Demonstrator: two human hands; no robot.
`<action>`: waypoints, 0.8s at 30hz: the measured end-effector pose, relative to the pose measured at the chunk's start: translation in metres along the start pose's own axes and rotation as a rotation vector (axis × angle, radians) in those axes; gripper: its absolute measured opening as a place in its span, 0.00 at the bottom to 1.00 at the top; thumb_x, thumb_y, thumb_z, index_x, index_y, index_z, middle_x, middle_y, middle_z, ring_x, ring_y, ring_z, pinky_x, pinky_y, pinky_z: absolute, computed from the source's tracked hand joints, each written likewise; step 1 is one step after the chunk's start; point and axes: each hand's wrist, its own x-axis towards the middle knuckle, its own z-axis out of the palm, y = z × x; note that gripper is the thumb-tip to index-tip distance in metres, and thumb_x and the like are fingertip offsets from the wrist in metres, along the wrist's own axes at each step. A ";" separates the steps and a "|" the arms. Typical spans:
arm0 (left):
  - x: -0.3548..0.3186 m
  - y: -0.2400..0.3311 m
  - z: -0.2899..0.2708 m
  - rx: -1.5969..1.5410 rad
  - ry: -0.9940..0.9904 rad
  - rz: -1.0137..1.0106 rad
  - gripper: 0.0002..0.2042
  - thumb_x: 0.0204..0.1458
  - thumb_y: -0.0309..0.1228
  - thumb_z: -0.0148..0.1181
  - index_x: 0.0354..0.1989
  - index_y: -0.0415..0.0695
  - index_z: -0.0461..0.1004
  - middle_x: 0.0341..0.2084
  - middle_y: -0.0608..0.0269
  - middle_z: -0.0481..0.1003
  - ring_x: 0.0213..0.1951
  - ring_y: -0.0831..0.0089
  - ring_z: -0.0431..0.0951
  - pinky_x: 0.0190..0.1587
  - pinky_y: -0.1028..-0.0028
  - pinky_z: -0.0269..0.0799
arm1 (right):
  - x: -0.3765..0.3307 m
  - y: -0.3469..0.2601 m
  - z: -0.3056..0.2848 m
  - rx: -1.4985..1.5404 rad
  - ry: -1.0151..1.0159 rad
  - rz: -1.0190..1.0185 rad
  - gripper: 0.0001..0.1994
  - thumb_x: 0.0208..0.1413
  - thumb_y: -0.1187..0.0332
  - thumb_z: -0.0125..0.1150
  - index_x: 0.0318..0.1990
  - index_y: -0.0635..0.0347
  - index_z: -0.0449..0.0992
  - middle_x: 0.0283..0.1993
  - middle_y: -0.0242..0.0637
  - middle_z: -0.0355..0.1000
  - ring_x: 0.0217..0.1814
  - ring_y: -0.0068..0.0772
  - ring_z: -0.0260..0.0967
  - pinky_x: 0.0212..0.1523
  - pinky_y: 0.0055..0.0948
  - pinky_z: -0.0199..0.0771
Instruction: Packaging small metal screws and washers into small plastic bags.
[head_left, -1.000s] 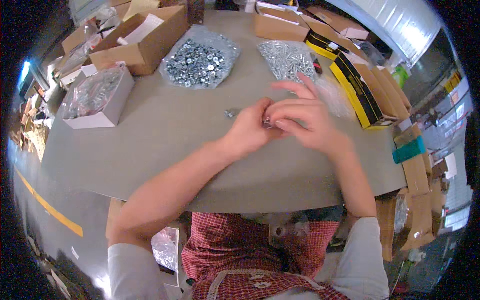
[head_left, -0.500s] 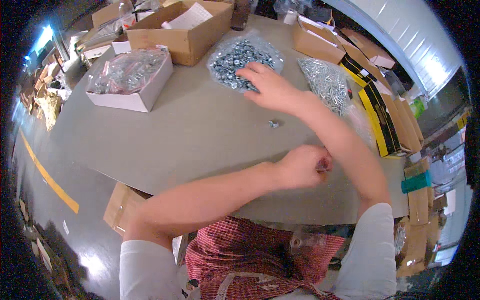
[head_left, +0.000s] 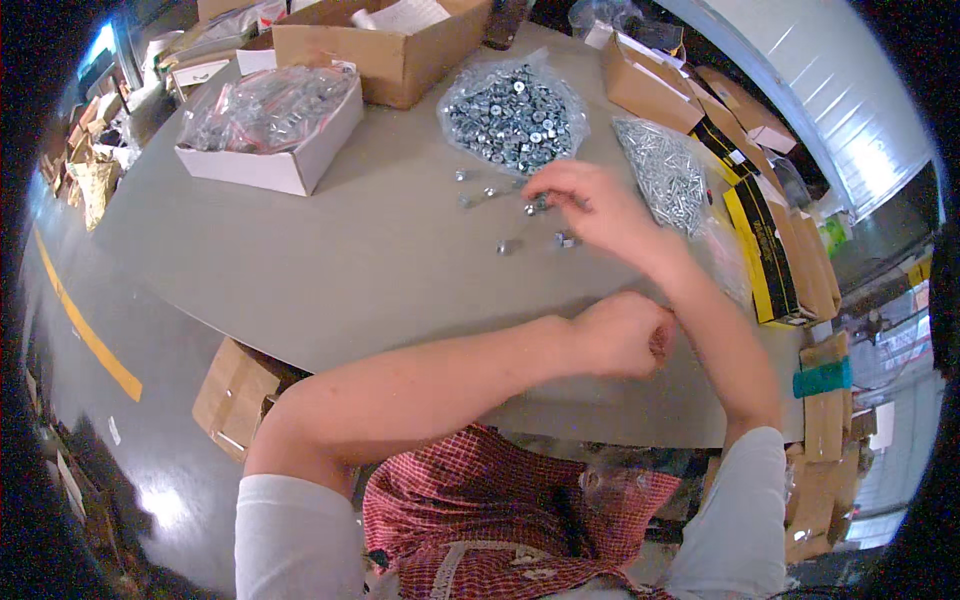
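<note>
Reaching toward the upper centre of the frame, our right hand [head_left: 590, 205] pinches a small metal piece between thumb and fingertips, just below the nut pile [head_left: 512, 112]. We judge the grip fine because the piece is small; which kind of fastener it is, we cannot tell. Loose pieces [head_left: 510, 215] lie scattered on the grey table [head_left: 330, 260] around the fingertips, likely drawn off the pile so single ones can be picked. Our left hand [head_left: 625, 335] rests at centre right, closed into a loose fist near the table's near edge; whether it holds anything we cannot see. It lies well apart from the right hand. The nut pile sits on clear plastic, which keeps it gathered. To its right, in the upper right, a screw pile [head_left: 662, 172] lies likewise on plastic, beside yellow-and-black boxes [head_left: 765, 240]. At upper left a white box [head_left: 275, 135] holds filled clear bags, and a brown carton [head_left: 385, 45] stands behind it at the top.
</note>
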 end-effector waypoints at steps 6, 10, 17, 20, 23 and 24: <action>0.000 0.004 -0.002 0.072 -0.022 0.048 0.07 0.43 0.32 0.63 0.29 0.43 0.75 0.25 0.52 0.78 0.31 0.53 0.80 0.37 0.57 0.75 | -0.014 0.002 -0.027 0.256 -0.047 0.376 0.16 0.51 0.81 0.55 0.48 0.61 0.77 0.47 0.36 0.77 0.43 0.27 0.74 0.48 0.27 0.74; 0.000 0.008 0.000 0.058 -0.033 0.096 0.06 0.43 0.30 0.63 0.29 0.43 0.75 0.25 0.52 0.77 0.31 0.53 0.80 0.37 0.57 0.75 | -0.019 0.013 -0.017 -0.012 -0.095 0.335 0.17 0.49 0.79 0.59 0.50 0.60 0.76 0.46 0.35 0.76 0.44 0.27 0.72 0.46 0.27 0.75; -0.004 0.007 -0.001 0.051 -0.037 0.070 0.05 0.43 0.28 0.61 0.28 0.42 0.74 0.26 0.51 0.77 0.31 0.52 0.79 0.37 0.56 0.74 | -0.004 -0.010 -0.008 0.131 -0.202 0.346 0.20 0.46 0.76 0.66 0.50 0.57 0.75 0.46 0.33 0.73 0.45 0.26 0.69 0.44 0.27 0.75; -0.004 0.010 -0.001 0.054 -0.050 0.055 0.05 0.43 0.27 0.61 0.29 0.42 0.75 0.26 0.51 0.77 0.31 0.52 0.79 0.37 0.56 0.74 | 0.003 -0.016 -0.001 0.130 -0.197 0.277 0.19 0.46 0.75 0.67 0.49 0.56 0.76 0.45 0.32 0.72 0.45 0.26 0.69 0.43 0.26 0.74; -0.003 0.010 0.000 0.059 -0.045 0.069 0.05 0.43 0.28 0.61 0.29 0.42 0.75 0.26 0.51 0.77 0.32 0.52 0.79 0.37 0.57 0.75 | 0.009 -0.017 0.008 0.093 -0.219 0.246 0.16 0.47 0.74 0.67 0.46 0.55 0.77 0.44 0.32 0.70 0.45 0.26 0.68 0.42 0.26 0.74; -0.002 0.010 0.000 0.063 -0.042 0.083 0.05 0.43 0.28 0.61 0.29 0.42 0.75 0.26 0.51 0.77 0.32 0.52 0.79 0.37 0.57 0.75 | 0.009 -0.017 0.009 0.101 -0.238 0.229 0.15 0.47 0.74 0.67 0.45 0.55 0.78 0.42 0.32 0.70 0.45 0.25 0.68 0.42 0.26 0.74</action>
